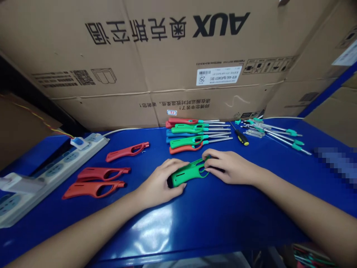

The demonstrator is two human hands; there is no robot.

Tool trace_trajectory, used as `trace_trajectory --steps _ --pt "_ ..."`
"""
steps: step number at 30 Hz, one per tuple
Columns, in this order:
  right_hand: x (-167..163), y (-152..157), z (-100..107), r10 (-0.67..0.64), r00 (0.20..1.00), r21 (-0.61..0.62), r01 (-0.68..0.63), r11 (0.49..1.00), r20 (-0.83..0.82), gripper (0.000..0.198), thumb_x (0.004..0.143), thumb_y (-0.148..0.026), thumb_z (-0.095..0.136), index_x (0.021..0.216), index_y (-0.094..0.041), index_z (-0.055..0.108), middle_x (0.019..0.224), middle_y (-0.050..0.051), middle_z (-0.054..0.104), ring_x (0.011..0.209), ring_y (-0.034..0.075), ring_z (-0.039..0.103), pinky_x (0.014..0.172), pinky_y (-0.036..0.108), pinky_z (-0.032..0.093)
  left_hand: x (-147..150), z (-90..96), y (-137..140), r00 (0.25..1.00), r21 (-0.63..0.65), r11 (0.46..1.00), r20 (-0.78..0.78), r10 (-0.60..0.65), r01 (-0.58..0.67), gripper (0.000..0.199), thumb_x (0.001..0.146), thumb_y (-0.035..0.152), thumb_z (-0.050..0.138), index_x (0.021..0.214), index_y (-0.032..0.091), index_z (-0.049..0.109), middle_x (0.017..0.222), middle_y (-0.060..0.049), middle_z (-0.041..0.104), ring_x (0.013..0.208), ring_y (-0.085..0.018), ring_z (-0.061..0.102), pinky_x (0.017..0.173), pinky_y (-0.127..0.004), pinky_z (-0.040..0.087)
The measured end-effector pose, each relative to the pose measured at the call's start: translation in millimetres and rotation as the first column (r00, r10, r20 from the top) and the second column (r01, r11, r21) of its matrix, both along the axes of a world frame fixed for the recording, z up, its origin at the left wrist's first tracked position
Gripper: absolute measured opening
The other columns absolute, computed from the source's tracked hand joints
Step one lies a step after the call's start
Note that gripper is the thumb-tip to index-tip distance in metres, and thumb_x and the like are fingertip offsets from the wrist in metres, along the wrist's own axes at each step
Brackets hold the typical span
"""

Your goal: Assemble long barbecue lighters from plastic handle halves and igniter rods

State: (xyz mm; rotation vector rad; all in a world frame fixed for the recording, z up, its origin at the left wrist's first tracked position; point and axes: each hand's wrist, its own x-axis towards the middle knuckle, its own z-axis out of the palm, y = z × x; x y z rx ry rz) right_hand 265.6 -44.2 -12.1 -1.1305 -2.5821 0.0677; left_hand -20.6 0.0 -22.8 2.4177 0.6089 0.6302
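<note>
A green lighter handle [189, 173] with a trigger loop lies between my two hands, low over the blue tabletop. My left hand [164, 180] grips its wide rear end, thumb below and fingers above. At the loop end, the bent fingers of my right hand [223, 165] are closed on the handle; their tips partly hide it. Behind it is a stack of long-nosed lighters [186, 141] in red, green, blue and orange, metal tubes pointing right. To the left lie red handle shells: one farther back [126, 152], and a pair [103, 174] nearer me, all without tubes.
A white power strip [69, 160] with plugs runs along the left side. Right of the stack lie a black-and-yellow screwdriver [240, 137] and loose metal tubes with teal parts [279, 134]. A large cardboard sheet [117, 70] stands behind the blue table [217, 223].
</note>
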Motion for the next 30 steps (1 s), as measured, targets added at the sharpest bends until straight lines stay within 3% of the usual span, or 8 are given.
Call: trace_trajectory --steps 5,13,19,22,27,30 --pt "4 -3 5 -0.011 0.999 -0.102 0.007 0.995 -0.038 0.019 0.094 -0.034 0.06 0.108 -0.022 0.064 0.121 0.008 0.06 0.093 0.018 0.066 0.076 0.031 0.052 0 -0.6 0 0.999 0.079 0.996 -0.007 0.052 -0.051 0.047 0.088 0.019 0.067 0.134 0.02 0.057 0.127 -0.008 0.065 0.118 -0.023 0.059 0.104 -0.039 0.049" --pt "7 -1 3 -0.049 0.999 -0.104 0.051 0.993 0.021 0.018 0.102 -0.033 0.048 0.1 -0.021 0.062 0.123 0.009 0.06 0.093 0.019 0.067 0.077 0.034 0.054 -1 -5.0 4 0.997 0.091 0.993 0.029 0.072 -0.075 0.05 0.087 0.017 0.068 0.136 0.021 0.056 0.129 -0.007 0.067 0.117 -0.021 0.062 0.103 -0.037 0.051" --pt "7 -5 12 -0.045 0.998 -0.192 0.052 0.98 0.04 0.011 0.098 -0.028 0.053 0.105 -0.023 0.06 0.132 0.008 0.055 0.097 0.02 0.065 0.079 0.034 0.053 -1 -3.5 5 0.998 0.106 0.993 0.031 0.055 -0.058 0.049 0.088 0.018 0.067 0.136 0.02 0.056 0.127 -0.007 0.069 0.116 -0.021 0.062 0.102 -0.038 0.052" --pt "6 -4 13 -0.094 0.996 -0.183 0.091 0.979 -0.009 0.009 0.098 -0.026 0.051 0.102 -0.022 0.058 0.121 0.008 0.06 0.09 0.019 0.064 0.076 0.033 0.051 -1 -2.4 5 0.999 0.103 0.993 0.01 0.049 -0.05 0.052 0.088 0.021 0.068 0.138 0.021 0.055 0.128 -0.007 0.068 0.117 -0.022 0.061 0.102 -0.038 0.052" --pt "10 2 9 -0.208 0.934 -0.101 0.186 0.977 -0.29 0.011 0.098 -0.027 0.053 0.096 -0.019 0.06 0.09 0.004 0.063 0.074 0.015 0.059 0.068 0.027 0.047 -1 -2.6 5 0.995 0.104 0.989 0.001 0.102 -0.101 0.041 0.092 0.019 0.062 0.133 0.022 0.059 0.121 -0.007 0.07 0.111 -0.022 0.064 0.098 -0.038 0.054" --pt "14 3 8 -0.259 0.904 -0.212 0.195 0.958 -0.339 0.017 0.096 -0.03 0.055 0.088 -0.018 0.063 0.07 -0.001 0.057 0.057 0.011 0.049 0.055 0.024 0.039 -1 -3.6 7 0.991 0.104 0.986 0.005 0.134 -0.134 0.038 0.093 0.02 0.062 0.131 0.02 0.06 0.12 -0.009 0.071 0.11 -0.023 0.066 0.096 -0.039 0.056"
